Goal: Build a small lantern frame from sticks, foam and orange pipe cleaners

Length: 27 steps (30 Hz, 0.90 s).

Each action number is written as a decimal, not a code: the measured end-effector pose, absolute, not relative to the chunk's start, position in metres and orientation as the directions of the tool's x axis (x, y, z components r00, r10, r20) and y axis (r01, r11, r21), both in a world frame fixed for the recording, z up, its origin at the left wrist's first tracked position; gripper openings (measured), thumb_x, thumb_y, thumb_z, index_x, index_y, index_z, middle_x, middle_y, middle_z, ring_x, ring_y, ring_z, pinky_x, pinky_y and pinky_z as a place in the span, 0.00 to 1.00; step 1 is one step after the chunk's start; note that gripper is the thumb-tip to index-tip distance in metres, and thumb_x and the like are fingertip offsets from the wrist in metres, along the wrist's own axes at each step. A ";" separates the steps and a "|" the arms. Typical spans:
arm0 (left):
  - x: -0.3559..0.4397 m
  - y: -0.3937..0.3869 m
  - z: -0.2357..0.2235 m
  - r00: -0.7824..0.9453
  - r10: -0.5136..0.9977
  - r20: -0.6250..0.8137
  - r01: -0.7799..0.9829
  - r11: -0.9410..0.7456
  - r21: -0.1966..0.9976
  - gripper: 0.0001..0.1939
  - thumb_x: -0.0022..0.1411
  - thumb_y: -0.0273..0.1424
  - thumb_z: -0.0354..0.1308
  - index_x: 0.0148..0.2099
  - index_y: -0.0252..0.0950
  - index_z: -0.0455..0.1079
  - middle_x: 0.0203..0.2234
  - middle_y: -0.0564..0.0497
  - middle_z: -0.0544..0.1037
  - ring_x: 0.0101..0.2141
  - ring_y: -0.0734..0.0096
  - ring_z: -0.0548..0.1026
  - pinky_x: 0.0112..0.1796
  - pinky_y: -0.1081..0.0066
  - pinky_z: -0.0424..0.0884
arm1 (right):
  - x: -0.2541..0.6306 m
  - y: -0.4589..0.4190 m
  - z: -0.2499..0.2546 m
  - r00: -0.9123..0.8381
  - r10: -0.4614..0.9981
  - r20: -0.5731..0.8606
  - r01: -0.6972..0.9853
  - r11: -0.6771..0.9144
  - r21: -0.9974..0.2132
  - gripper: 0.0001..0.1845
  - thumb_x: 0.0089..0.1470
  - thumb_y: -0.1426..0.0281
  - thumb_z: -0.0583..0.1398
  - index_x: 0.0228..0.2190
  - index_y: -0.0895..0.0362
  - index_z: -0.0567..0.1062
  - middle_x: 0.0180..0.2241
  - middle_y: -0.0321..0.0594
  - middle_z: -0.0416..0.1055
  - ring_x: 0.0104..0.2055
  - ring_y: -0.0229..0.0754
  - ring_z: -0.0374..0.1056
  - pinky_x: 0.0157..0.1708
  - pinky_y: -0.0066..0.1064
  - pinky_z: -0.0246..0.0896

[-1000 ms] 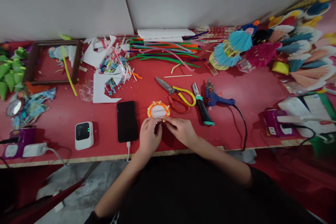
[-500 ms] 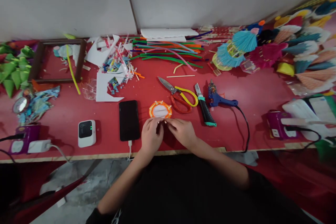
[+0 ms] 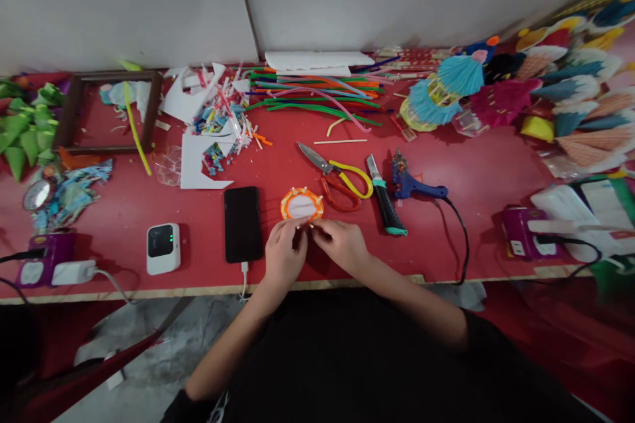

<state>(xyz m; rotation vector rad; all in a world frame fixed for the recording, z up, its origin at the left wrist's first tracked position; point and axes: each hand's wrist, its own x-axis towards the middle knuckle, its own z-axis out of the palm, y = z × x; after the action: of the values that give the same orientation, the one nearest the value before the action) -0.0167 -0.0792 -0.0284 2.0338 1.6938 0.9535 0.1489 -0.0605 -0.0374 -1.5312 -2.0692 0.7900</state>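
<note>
Fingertips meet at the ringed disc's near edge

Nearest me, both my hands work right at the front of the red table [image 3: 203,225]. My left hand [image 3: 285,254] is pinched narrow, fingertips on the near rim of the round piece [image 3: 299,207]; my right hand [image 3: 344,248] comes in from the other side, also narrow, its tips just beside the left's. Small pale ends peek out at both sets of fingertips, too small to name.

And the piece itself: just beyond my fingers, between the phone [image 3: 243,225] and the scissors [image 3: 328,166]. Orange-and-yellow edging runs round all of the rim I can see, and little pale posts stand along the far side, so that stretch looks made up. The white middle is bare. The near rim hides behind my fingers, so I can't call whether its posts are on.

It lies flat, white face up, posts pointing up and outward. It's round, so no clear long axis; it only looks wider from side to side.

Further out, the cutter [image 3: 385,208] and the glue gun [image 3: 414,188] lie to the right, out of my hands. Beyond the scissors, a pale stick [image 3: 340,141] lies crosswise, then the coloured stems [image 3: 302,106] at the back.
</note>
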 end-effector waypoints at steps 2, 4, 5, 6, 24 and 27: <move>-0.017 -0.078 -0.028 0.073 0.956 0.284 0.740 -0.243 0.627 0.13 0.66 0.24 0.57 0.50 0.41 0.73 0.41 0.48 0.84 0.43 0.61 0.81 0.46 0.61 0.79 | 0.152 -0.060 -0.035 -0.308 0.950 0.041 0.686 0.252 -0.682 0.11 0.60 0.70 0.62 0.43 0.53 0.83 0.39 0.43 0.84 0.38 0.44 0.80 0.38 0.31 0.72; -0.017 -0.078 -0.028 0.078 0.955 0.285 0.743 -0.246 0.622 0.13 0.65 0.23 0.57 0.50 0.41 0.73 0.41 0.48 0.84 0.43 0.60 0.81 0.46 0.60 0.79 | 0.157 -0.059 -0.030 -0.320 0.945 0.074 0.670 0.281 -0.687 0.11 0.61 0.71 0.61 0.42 0.53 0.83 0.39 0.42 0.84 0.37 0.43 0.80 0.39 0.31 0.73; -0.017 -0.078 -0.027 0.080 0.955 0.286 0.745 -0.248 0.619 0.13 0.65 0.23 0.57 0.50 0.41 0.73 0.41 0.48 0.84 0.43 0.60 0.81 0.46 0.61 0.79 | 0.161 -0.058 -0.027 -0.313 0.945 0.092 0.669 0.288 -0.685 0.11 0.62 0.70 0.60 0.42 0.53 0.83 0.38 0.42 0.84 0.37 0.43 0.80 0.40 0.31 0.73; -0.017 -0.078 -0.027 0.083 0.954 0.287 0.748 -0.250 0.615 0.14 0.65 0.23 0.57 0.51 0.41 0.73 0.41 0.48 0.84 0.43 0.60 0.81 0.46 0.61 0.79 | 0.166 -0.055 -0.023 -0.297 0.949 0.110 0.673 0.289 -0.681 0.11 0.63 0.70 0.59 0.41 0.53 0.83 0.38 0.43 0.84 0.37 0.42 0.80 0.41 0.31 0.73; -0.037 -0.091 -0.009 0.129 0.876 0.464 0.756 -0.389 0.526 0.12 0.68 0.25 0.59 0.53 0.35 0.73 0.41 0.44 0.85 0.41 0.65 0.83 0.45 0.68 0.80 | 0.191 0.021 -0.027 -0.126 0.972 0.199 0.848 0.210 -0.487 0.21 0.49 0.78 0.60 0.47 0.56 0.76 0.42 0.50 0.76 0.45 0.54 0.73 0.50 0.49 0.70; -0.044 -0.090 -0.002 0.136 0.845 0.518 0.741 -0.434 0.513 0.09 0.67 0.23 0.60 0.47 0.37 0.74 0.35 0.49 0.85 0.35 0.69 0.83 0.42 0.71 0.79 | 0.207 0.012 -0.023 -0.050 0.955 0.291 0.846 0.195 -0.497 0.15 0.58 0.72 0.58 0.47 0.55 0.75 0.45 0.50 0.76 0.49 0.53 0.72 0.54 0.50 0.68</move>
<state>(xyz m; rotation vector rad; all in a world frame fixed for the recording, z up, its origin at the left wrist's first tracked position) -0.0441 -0.0899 -0.0020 2.2643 1.5917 1.1802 0.2071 0.0118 -0.0231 -1.6759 -1.9195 0.2561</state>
